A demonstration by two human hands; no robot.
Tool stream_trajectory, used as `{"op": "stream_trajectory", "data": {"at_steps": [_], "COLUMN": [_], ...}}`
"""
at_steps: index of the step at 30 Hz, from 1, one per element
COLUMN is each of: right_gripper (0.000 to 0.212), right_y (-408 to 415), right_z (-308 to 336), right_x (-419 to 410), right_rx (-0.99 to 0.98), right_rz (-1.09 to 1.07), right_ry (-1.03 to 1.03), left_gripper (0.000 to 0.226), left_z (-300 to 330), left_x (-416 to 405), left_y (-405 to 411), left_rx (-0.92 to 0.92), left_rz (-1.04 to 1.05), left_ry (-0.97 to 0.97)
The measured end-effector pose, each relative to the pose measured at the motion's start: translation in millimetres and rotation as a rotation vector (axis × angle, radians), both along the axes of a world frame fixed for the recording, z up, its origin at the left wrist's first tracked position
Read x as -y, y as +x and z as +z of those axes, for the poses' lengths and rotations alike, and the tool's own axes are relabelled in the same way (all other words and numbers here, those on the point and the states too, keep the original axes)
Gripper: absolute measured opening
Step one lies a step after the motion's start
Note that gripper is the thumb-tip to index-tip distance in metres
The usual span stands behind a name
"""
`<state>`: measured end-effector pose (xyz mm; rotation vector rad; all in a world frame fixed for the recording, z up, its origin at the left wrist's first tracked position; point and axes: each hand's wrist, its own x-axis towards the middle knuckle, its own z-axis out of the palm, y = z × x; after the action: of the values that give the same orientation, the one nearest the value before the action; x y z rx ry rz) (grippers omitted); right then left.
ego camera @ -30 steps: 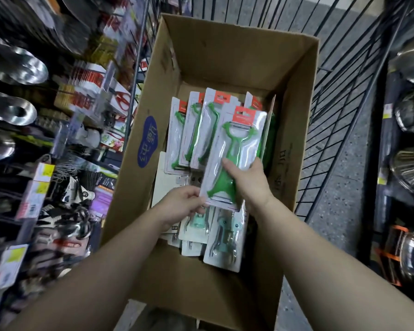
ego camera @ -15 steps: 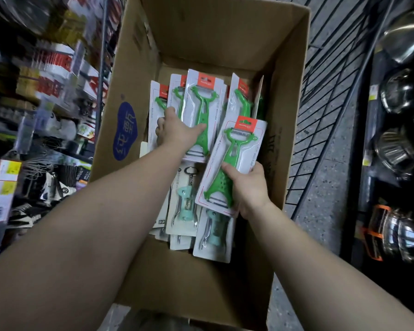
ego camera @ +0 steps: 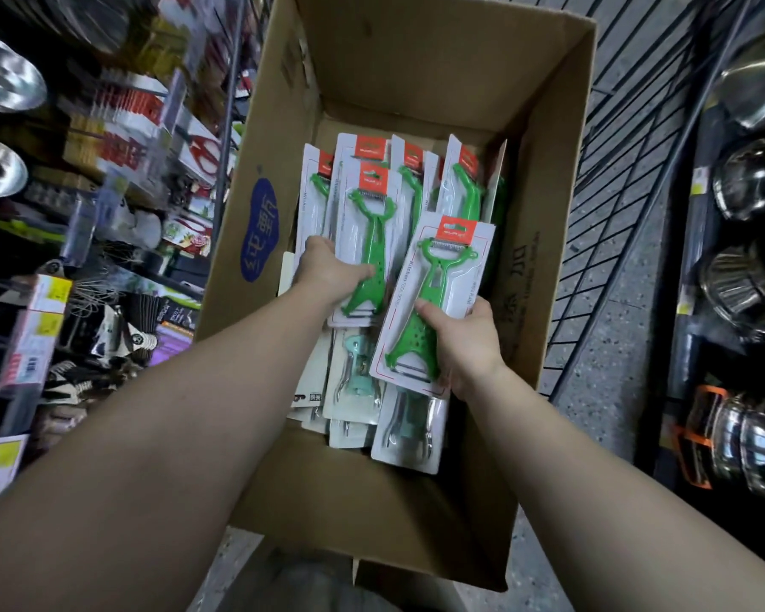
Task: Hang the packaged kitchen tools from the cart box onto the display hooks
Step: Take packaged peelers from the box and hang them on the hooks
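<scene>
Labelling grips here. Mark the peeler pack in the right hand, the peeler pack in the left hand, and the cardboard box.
right-hand peeler pack (ego camera: 433,284), head view, green handle
left-hand peeler pack (ego camera: 372,240), head view, green handle
cardboard box (ego camera: 544,240), head view, right inner wall

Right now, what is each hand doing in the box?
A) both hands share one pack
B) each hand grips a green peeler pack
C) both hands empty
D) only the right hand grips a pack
B: the left hand grips one green peeler pack and the right hand grips another pack, over the cardboard box.
</scene>
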<state>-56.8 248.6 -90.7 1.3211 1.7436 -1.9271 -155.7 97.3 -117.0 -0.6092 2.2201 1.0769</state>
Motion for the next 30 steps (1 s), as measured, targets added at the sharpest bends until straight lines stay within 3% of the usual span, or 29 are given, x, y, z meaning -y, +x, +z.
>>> {"op": "stream_trajectory", "data": {"at_steps": [8,12,17,22,25,28,30], "right_gripper": [0.049,0.027,0.02,0.038,0.046,0.036,0.032], "right_y": [10.8,22.9,40.6,52.8,56.5,62.4,70.1], "right_z": [24.4,44.3,69.0,95.0,111.3,128.8,140.0], "right_x": [13.3,19.4,24.9,27.4,31.3,35.3,38.0], "right_rx": [-0.006,-0.088,-0.15,-0.19,-0.245,-0.286,-0.305], "right_rz": [0.047,0.115,0.182,0.243,0.308,0.383,0.44], "right_ry": [-0.001,-0.072,-0.085,-0.065,-0.102,-0.151,-0.144], "left_gripper": [0.082,0.084,0.085,0.075,0.085,0.098,0.096], "left_z": [7.2,16.7,41.4,81.5,103.7,116.1,129.0], "left_x": [33.7,48.4,61.3,73.3,82.2,92.0,95.9], "left_y": [45.0,67.0,84.7,103.5,120.0,142.6,163.0], "left_rx": [0.123,0.125,0.038,-0.039,-0.115,-0.209,-0.256], "left_rz": [0.039,0.022,0.044,0.104,0.144,0.214,0.271], "left_ry": [0.176,0.264,0.375,0.475,0.482,0.472,0.485]}}
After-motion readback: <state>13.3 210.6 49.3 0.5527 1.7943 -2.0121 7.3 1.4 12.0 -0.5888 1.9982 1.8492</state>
